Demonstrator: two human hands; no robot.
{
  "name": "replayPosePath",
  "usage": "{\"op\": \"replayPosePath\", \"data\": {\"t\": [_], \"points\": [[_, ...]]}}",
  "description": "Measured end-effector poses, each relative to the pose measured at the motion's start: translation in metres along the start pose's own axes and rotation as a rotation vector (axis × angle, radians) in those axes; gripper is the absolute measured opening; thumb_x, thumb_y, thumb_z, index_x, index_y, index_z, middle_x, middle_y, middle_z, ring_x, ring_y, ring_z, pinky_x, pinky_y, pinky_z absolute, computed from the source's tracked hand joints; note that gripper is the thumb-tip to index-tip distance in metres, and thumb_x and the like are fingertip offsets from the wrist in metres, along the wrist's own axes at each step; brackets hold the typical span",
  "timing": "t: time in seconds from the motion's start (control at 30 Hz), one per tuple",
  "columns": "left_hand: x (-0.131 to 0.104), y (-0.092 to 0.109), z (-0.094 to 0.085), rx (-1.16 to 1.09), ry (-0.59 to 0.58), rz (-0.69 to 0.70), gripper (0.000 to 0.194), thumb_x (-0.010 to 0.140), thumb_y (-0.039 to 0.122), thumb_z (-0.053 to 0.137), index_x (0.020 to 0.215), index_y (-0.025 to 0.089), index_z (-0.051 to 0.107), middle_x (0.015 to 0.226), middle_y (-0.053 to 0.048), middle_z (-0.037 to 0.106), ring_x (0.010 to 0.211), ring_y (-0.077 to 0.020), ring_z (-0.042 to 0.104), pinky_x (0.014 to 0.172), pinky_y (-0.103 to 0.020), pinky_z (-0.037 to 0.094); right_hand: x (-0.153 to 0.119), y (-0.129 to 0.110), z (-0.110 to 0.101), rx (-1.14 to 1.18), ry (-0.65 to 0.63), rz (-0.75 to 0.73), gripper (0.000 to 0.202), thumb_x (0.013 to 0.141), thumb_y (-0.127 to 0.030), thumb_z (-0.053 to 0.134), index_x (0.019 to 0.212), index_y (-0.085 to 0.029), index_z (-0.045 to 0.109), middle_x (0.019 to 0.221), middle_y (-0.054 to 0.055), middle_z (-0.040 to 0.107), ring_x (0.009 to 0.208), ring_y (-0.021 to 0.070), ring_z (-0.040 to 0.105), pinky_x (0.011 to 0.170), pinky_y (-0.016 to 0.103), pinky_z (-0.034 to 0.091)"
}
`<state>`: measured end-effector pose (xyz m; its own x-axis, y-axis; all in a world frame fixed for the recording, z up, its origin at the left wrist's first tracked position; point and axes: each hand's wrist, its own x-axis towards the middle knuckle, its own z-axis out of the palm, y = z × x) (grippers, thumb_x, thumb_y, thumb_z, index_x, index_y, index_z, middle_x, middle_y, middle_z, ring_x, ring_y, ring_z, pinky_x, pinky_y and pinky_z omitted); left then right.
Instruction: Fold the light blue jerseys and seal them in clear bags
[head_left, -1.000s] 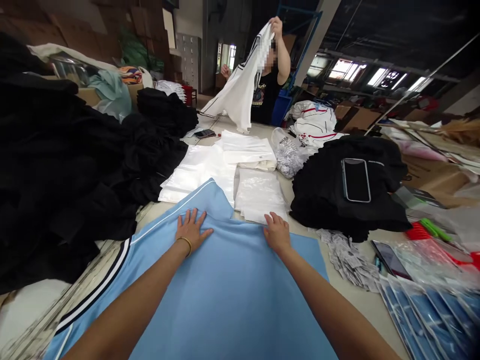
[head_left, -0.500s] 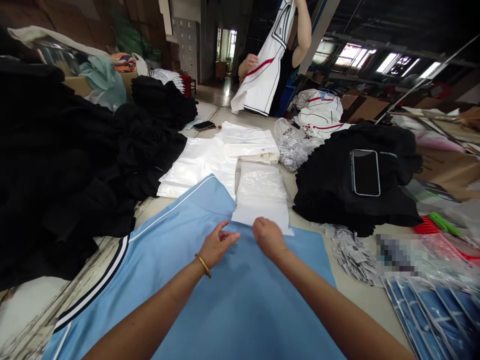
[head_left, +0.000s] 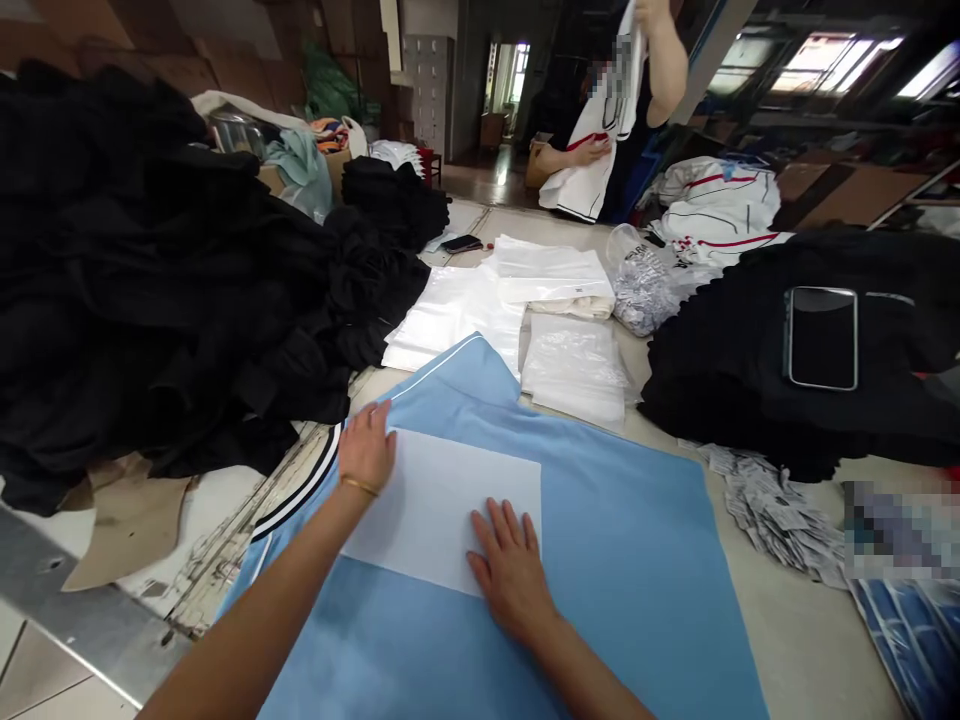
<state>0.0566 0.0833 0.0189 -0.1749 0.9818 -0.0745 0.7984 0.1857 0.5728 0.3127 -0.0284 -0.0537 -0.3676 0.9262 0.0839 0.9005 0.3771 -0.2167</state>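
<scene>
A light blue garment (head_left: 615, 560) with a black-and-white striped band along its left side lies spread on the table. On it rests a thin white sheet (head_left: 442, 505), flat and slightly turned. My left hand (head_left: 366, 450) presses down at the sheet's upper left corner, beside the striped band, fingers extended. Lower right on the sheet lies my right hand (head_left: 514, 570), palm down with its fingers spread. Just beyond the garment sits a stack of thin white sheets (head_left: 574, 365).
Black garments (head_left: 187, 260) are heaped on the left; another black pile (head_left: 720, 330) on the right carries a phone (head_left: 823, 338). White plastic bags (head_left: 450, 310) and a bag of tags (head_left: 641, 290) lie farther back. Across the table a person holds up a white jersey (head_left: 581, 165).
A white sheet now lies on the blue garment, under both hands. My left hand has moved left, and my right hand has come down and opened flat. The view has turned left.
</scene>
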Motion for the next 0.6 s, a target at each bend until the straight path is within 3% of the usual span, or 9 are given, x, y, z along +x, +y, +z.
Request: {"op": "replayPosePath", "data": {"t": [0.07,0.13,0.2,0.3,0.4,0.47,0.53,0.6], "points": [[-0.029,0.005,0.022,0.197,0.168,0.224,0.044,0.085,0.027,0.045,0.128,0.017,0.045,0.132,-0.016,0.045,0.126,-0.0287,0.036,0.102,-0.047,0.029,-0.002,-0.022,0.005,0.026,0.029,0.009,0.045,0.087,-0.035,0.043,0.131,-0.024,0.044,0.142,0.008,0.037,0.131,0.0309,0.029,0.104,0.055,0.023],[-0.062,0.009,0.050,0.323,0.090,0.443,0.051,0.086,0.040,0.044,0.134,0.024,0.039,0.141,-0.014,0.036,0.130,-0.0302,0.031,0.104,-0.053,0.021,-0.003,-0.031,0.003,0.063,0.085,0.036,0.043,0.087,-0.033,0.043,0.129,-0.024,0.046,0.139,0.009,0.040,0.130,0.0301,0.032,0.103,0.054,0.025],[-0.088,0.007,0.073,0.397,-0.020,0.487,0.059,0.083,0.051,0.044,0.137,0.029,0.035,0.145,-0.013,0.028,0.132,-0.0345,0.026,0.102,-0.060,0.017,-0.005,-0.013,-0.004,0.093,0.160,0.062,0.039,0.087,-0.029,0.042,0.125,-0.023,0.050,0.136,0.010,0.045,0.128,0.0283,0.035,0.102,0.052,0.028],[-0.101,-0.004,0.087,0.468,-0.089,0.448,0.064,0.082,0.057,0.042,0.138,0.028,0.033,0.147,-0.014,0.022,0.134,-0.0365,0.020,0.101,-0.062,0.012,-0.022,0.071,-0.027,0.105,0.289,0.260,0.032,0.085,-0.029,0.044,0.112,-0.019,0.059,0.126,0.011,0.054,0.120,0.0252,0.045,0.098,0.046,0.034],[-0.091,-0.017,0.089,0.491,-0.103,0.528,0.064,0.082,0.057,0.040,0.138,0.029,0.031,0.148,-0.013,0.020,0.135,-0.0349,0.018,0.102,-0.060,0.010,-0.066,0.182,-0.065,0.024,0.390,0.767,0.036,0.079,-0.031,0.044,0.102,-0.010,0.062,0.104,0.015,0.064,0.097,0.0239,0.058,0.085,0.039,0.044],[-0.083,-0.023,0.089,0.494,-0.093,0.577,0.064,0.082,0.058,0.039,0.138,0.029,0.032,0.148,-0.013,0.021,0.135,-0.0349,0.018,0.102,-0.060,0.011,-0.099,0.241,-0.087,-0.047,0.429,0.941,0.041,0.077,-0.030,0.041,0.101,-0.004,0.062,0.095,0.020,0.064,0.088,0.0270,0.058,0.078,0.041,0.045],[-0.080,-0.025,0.088,0.496,-0.091,0.602,0.064,0.081,0.058,0.038,0.138,0.029,0.033,0.147,-0.012,0.022,0.134,-0.0351,0.019,0.102,-0.060,0.013,-0.121,0.278,-0.099,-0.085,0.429,1.015,0.044,0.074,-0.031,0.043,0.100,-0.002,0.062,0.090,0.021,0.064,0.084,0.0286,0.057,0.074,0.042,0.044],[-0.080,-0.025,0.087,0.498,-0.097,0.614,0.060,0.082,0.055,0.039,0.137,0.030,0.034,0.147,-0.011,0.024,0.134,-0.0342,0.020,0.101,-0.060,0.015,-0.131,0.297,-0.099,-0.100,0.404,1.032,0.045,0.072,-0.033,0.047,0.101,-0.003,0.063,0.087,0.020,0.064,0.082,0.0285,0.057,0.072,0.040,0.043]]}}
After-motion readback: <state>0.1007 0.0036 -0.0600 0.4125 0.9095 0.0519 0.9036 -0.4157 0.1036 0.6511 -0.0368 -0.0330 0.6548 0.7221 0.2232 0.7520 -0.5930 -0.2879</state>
